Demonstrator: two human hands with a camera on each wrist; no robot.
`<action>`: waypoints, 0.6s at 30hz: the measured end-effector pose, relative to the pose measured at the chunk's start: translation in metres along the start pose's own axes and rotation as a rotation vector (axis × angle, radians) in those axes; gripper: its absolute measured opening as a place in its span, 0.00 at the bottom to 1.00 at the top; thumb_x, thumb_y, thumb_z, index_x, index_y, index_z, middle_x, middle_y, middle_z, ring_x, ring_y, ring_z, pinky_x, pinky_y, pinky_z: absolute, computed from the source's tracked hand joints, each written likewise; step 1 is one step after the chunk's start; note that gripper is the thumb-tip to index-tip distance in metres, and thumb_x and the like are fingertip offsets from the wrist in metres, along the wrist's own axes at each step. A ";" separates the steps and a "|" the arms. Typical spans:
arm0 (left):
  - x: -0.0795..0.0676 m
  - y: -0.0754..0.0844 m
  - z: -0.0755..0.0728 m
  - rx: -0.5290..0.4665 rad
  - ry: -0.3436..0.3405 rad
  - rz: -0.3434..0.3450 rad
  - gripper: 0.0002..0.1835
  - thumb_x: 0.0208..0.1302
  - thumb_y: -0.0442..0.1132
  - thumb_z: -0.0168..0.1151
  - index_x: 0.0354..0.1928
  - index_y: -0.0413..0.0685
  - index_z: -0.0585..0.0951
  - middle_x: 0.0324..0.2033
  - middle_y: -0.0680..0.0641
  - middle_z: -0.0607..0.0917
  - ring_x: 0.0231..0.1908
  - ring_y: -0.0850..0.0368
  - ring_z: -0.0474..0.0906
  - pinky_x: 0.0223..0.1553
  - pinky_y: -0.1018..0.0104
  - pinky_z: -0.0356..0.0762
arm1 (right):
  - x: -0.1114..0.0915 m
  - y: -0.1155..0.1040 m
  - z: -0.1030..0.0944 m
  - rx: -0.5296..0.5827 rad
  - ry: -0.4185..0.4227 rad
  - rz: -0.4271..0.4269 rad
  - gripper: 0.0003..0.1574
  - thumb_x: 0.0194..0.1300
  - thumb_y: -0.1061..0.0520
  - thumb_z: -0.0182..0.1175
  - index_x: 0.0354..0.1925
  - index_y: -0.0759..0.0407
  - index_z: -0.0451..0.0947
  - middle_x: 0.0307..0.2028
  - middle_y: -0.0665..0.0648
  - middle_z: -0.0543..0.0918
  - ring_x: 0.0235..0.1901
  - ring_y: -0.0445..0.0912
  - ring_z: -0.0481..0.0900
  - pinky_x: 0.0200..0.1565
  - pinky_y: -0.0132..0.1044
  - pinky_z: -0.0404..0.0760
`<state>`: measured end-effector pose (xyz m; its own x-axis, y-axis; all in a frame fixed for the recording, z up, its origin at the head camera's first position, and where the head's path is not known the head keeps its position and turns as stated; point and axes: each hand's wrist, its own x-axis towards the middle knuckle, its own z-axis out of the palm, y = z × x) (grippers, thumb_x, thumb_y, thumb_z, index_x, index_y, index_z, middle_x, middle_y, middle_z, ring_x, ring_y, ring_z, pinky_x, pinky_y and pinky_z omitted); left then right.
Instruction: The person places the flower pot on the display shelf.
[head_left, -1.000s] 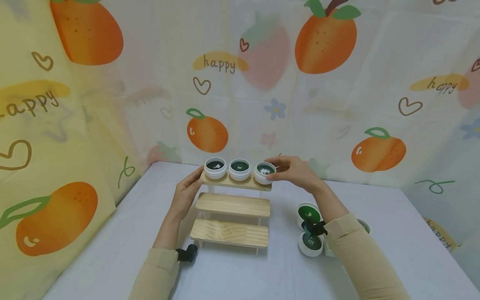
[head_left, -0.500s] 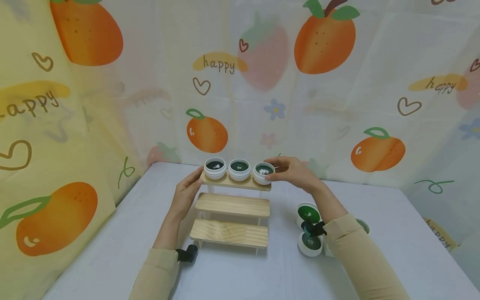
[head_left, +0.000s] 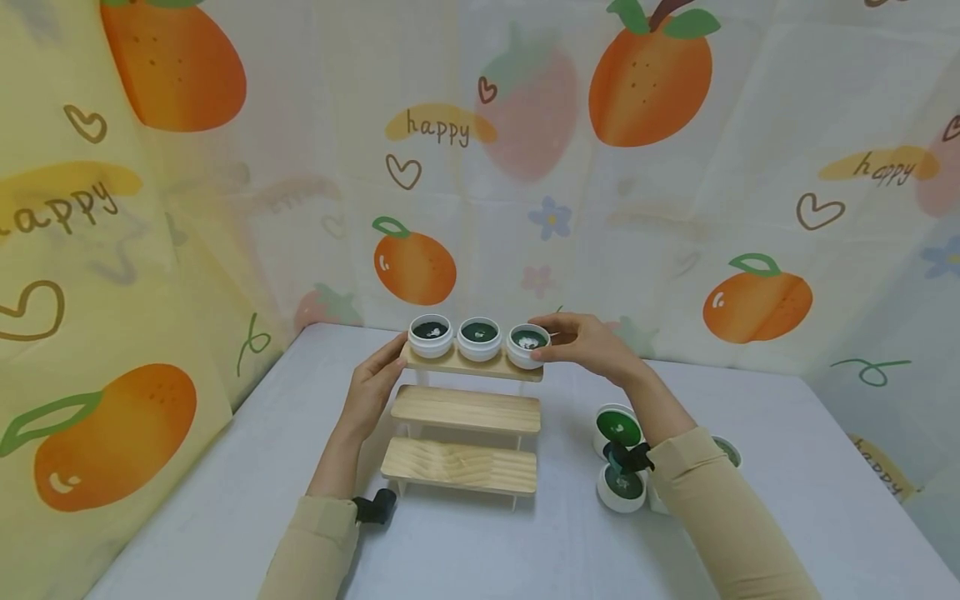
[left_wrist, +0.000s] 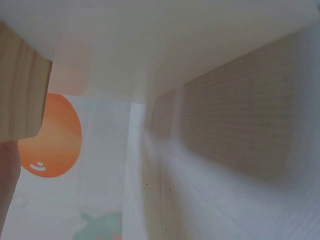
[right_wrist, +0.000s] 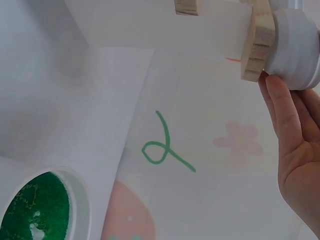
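Observation:
A three-tier wooden display stand [head_left: 457, 408] stands on the table. Three small white jars with dark green contents sit in a row on its top tier: a left jar [head_left: 431, 337], a middle jar [head_left: 479, 340] and a right jar [head_left: 528, 346]. My right hand [head_left: 592, 346] holds the right jar between thumb and fingers at its right side; the right wrist view shows the jar [right_wrist: 295, 50] against the board's end [right_wrist: 257, 45]. My left hand [head_left: 369, 392] grips the left end of the top tier, beside the left jar. In the left wrist view, one finger [left_wrist: 7, 175] lies at the board's end [left_wrist: 25, 90].
Right of the stand are a jar with bright green contents [head_left: 618, 429] and a darker green jar [head_left: 621, 490]. Another jar [head_left: 727, 452] is partly hidden behind the right sleeve [head_left: 720, 508]. Patterned cloth [head_left: 525, 233] hangs behind the white-covered table [head_left: 570, 550].
The right jar has shifted very slightly left on the top tier, with my right hand on it. My left hand has not moved.

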<state>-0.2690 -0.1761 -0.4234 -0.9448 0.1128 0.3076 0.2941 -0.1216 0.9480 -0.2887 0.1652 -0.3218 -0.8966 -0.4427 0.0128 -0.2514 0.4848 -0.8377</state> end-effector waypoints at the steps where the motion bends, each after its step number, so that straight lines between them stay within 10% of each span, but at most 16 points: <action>1: 0.000 0.000 0.000 0.001 0.000 0.001 0.29 0.75 0.38 0.50 0.73 0.34 0.60 0.74 0.36 0.61 0.65 0.75 0.67 0.66 0.85 0.65 | 0.000 0.000 0.000 -0.003 -0.001 -0.001 0.37 0.58 0.46 0.71 0.64 0.48 0.74 0.60 0.56 0.81 0.58 0.51 0.80 0.63 0.51 0.78; 18: 0.000 0.001 0.000 0.000 -0.008 -0.006 0.28 0.75 0.36 0.48 0.73 0.34 0.60 0.74 0.38 0.62 0.62 0.80 0.68 0.67 0.85 0.64 | -0.010 0.009 -0.015 0.027 0.009 -0.027 0.39 0.62 0.49 0.68 0.68 0.55 0.69 0.67 0.61 0.74 0.67 0.57 0.74 0.68 0.57 0.73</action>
<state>-0.2688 -0.1765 -0.4222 -0.9453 0.1217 0.3025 0.2884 -0.1207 0.9499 -0.2874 0.1852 -0.3218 -0.8929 -0.4485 0.0403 -0.2656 0.4523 -0.8514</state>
